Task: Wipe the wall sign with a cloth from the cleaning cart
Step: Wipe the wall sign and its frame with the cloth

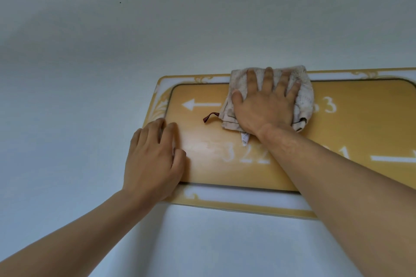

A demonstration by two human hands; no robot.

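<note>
The left hand (155, 159) rests with loosely bent fingers on the left end of the rounded yellow wall sign with its white ornamental border (202, 171), gripping nothing. To its right, the right hand (265, 105) presses flat, fingers spread, on the crumpled off-white cloth (304, 94) against the sign's upper edge. White arrows point left and right; "322" reads below, "3" beside the cloth.

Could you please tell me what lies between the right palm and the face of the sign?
In the head view, the cloth lies flattened between the right hand and the wall sign.
</note>
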